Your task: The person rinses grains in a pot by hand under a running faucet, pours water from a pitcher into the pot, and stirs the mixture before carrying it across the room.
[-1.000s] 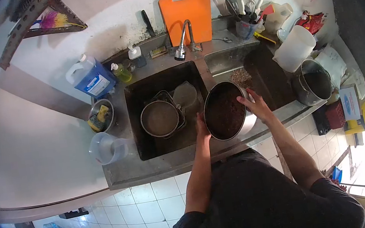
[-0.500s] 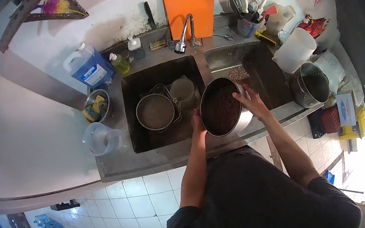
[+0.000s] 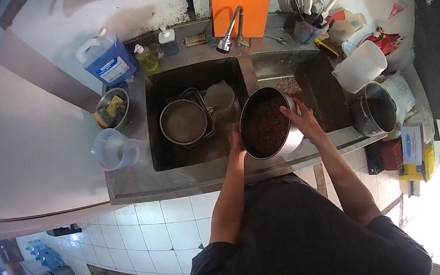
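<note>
Between my hands is a round metal pot point(image 3: 266, 125), tilted with its opening facing up toward me and its inside dark, brownish and stained. My left hand point(image 3: 236, 139) grips the pot's left side. On the right, my right hand point(image 3: 302, 118) wraps the wall, thumb over the rim. The pot hangs at the front of the divider between two sink basins. In the left basin point(image 3: 164, 159) sit a round pan point(image 3: 184, 121) with murky contents and a translucent container point(image 3: 220, 97). Food scraps point(image 3: 288, 85) lie at the drain of the right basin point(image 3: 325, 83).
A faucet point(image 3: 225, 44) reaches over the divider before an orange cutting board point(image 3: 244, 7). Left stand a blue detergent jug point(image 3: 111, 65), a bowl with sponges point(image 3: 125, 114) and a clear plastic jug point(image 3: 112, 150). Right are a utensil holder point(image 3: 306, 31), white pitcher point(image 3: 362, 67) and steel pot point(image 3: 360, 117).
The camera view has shifted slightly, so the sink and counter sit a little differently in frame. Both hands still hold the pot, turned slightly, with more of its inside lit.
</note>
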`<state>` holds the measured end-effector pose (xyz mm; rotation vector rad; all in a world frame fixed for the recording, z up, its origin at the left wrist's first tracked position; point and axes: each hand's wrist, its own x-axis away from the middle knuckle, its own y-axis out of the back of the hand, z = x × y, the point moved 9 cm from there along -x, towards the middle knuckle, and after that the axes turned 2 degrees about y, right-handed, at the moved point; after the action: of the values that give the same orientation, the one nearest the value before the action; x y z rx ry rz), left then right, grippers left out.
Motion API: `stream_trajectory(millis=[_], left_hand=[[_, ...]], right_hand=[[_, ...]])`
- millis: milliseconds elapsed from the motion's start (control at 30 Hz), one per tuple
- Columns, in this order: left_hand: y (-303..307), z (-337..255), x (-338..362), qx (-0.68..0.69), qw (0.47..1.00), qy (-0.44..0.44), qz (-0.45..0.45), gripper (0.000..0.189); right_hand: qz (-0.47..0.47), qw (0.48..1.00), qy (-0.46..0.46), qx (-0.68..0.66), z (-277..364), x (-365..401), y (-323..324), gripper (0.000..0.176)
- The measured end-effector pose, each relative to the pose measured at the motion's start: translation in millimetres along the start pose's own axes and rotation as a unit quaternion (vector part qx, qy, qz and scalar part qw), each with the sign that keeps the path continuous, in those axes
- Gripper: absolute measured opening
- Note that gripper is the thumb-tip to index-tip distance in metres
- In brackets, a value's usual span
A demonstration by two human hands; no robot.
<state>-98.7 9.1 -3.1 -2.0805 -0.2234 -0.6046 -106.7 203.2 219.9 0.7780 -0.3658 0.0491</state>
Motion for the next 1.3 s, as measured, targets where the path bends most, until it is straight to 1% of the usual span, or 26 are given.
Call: stream_trajectory(millis=[67,133,167,300,367,433,500,567,600,633,667,700,767,800,833,867,900,933,967,1000,1033,1100,1167,1233,1267,1300], left_hand=[[-13.3,-9.6,12.7,-0.015,1.0,-0.019,-0.001,0.044],[15.9,9.6,-17.7,-0.011,1.0,-0.003,0.017,0.044],[14.6,11.2,-20.3,-0.009,0.999,0.013,0.037,0.045],[21.8,21.8,-26.7,0.031,0.999,0.02,0.03,0.053],[25.6,17.8,-26.0,0.017,1.0,-0.001,-0.001,0.054],[20.7,13.3,-16.7,-0.003,1.0,-0.001,-0.002,0.052],[15.8,8.3,-6.8,-0.023,1.0,-0.001,-0.003,0.05],[16.2,3.8,0.6,-0.043,0.999,-0.009,-0.018,0.045],[26.0,10.9,-8.6,-0.042,0.999,-0.008,-0.019,0.045],[29.6,21.5,-19.3,0.02,1.0,0.016,0.011,0.044],[32.9,30.8,-31.1,0.083,0.995,0.039,0.041,0.044],[37.0,32.0,-37.4,0.083,0.995,0.037,0.041,0.044],[46.3,31.2,-41.9,0.008,0.999,0.038,0.004,0.05],[44.5,30.6,-38.5,0.007,0.999,0.038,0.003,0.05],[35.2,30.3,-33.3,0.013,0.998,0.033,0.047,0.056],[20.3,25.2,-23.1,0.018,0.995,0.028,0.09,0.062],[9.2,18.3,-11.8,0.016,0.995,0.031,0.089,0.062],[-1.4,14.3,0.8,0.047,0.995,0.057,0.073,0.061],[-2.8,16.6,5.1,0.078,0.992,0.083,0.057,0.06],[-1.2,18.3,3.6,0.076,0.992,0.086,0.057,0.06],[-1.2,18.2,2.9,0.074,0.992,0.087,0.057,0.06],[6.3,23.4,-4.4,0.07,0.992,0.089,0.057,0.06],[7.0,27.0,-11.4,0.092,0.987,0.09,0.097,0.058],[17.4,29.6,-19.5,0.069,0.991,0.071,0.086,0.057],[21.5,27.7,-21.7,0.046,0.995,0.051,0.074,0.057],[18.2,25.7,-19.4,0.046,0.995,0.052,0.074,0.057]], right_hand=[[0.007,1.0,0.007,-0.002,1.1,-1.5,-0.4,0.113],[0.014,1.0,0.015,-0.004,3.1,-2.0,-1.8,0.112],[0.008,1.0,0.012,-0.001,3.4,-1.5,-1.0,0.112],[0.003,1.0,0.004,0.009,4.9,-0.5,-2.0,0.112],[0.01,1.0,0.011,0.014,9.9,2.0,-2.1,0.111],[0.016,1.0,0.017,0.019,10.3,1.3,-4.1,0.11],[-0.009,0.999,0.03,0.019,11.2,-2.5,-1.9,0.101],[-0.008,0.999,0.023,0.022,12.7,0.8,-2.4,0.102],[-0.007,1.0,0.017,0.024,13.1,3.2,-2.6,0.102],[-0.006,1.0,0.017,0.025,10.4,4.9,-2.2,0.102],[0.015,0.997,0.063,0.049,15.3,5.8,-4.1,0.102],[0.035,0.991,0.11,0.074,21.6,6.1,-7.3,0.102],[0.025,0.992,0.108,0.066,21.1,2.8,-8.2,0.102],[0.014,0.993,0.104,0.059,20.6,2.3,-7.4,0.102],[0.015,0.993,0.102,0.057,20.1,3.0,-8.5,0.102],[0.011,0.991,0.11,0.078,28.7,7.9,-8.2,0.087],[0.008,0.988,0.118,0.099,33.5,10.6,-8.2,0.073],[0.008,0.989,0.115,0.097,27.6,6.9,-11.6,0.073],[-0.008,0.989,0.117,0.091,25.6,2.6,-13.1,0.08],[-0.023,0.989,0.12,0.085,23.6,-0.2,-12.7,0.086],[-0.024,0.989,0.117,0.083,19.6,-1.2,-13.0,0.086],[-0.023,0.988,0.118,0.097,35.4,7.4,-8.7,0.099],[-0.025,0.991,0.099,0.082,29.2,3.6,-8.4,0.1],[-0.026,0.994,0.081,0.067,7.2,-9.3,-14.6,0.102],[-0.032,0.983,0.141,0.116,-6.0,-21.6,-23.9,0.102],[-0.037,0.965,0.2,0.163,3.1,-20.4,-27.2,0.102]])
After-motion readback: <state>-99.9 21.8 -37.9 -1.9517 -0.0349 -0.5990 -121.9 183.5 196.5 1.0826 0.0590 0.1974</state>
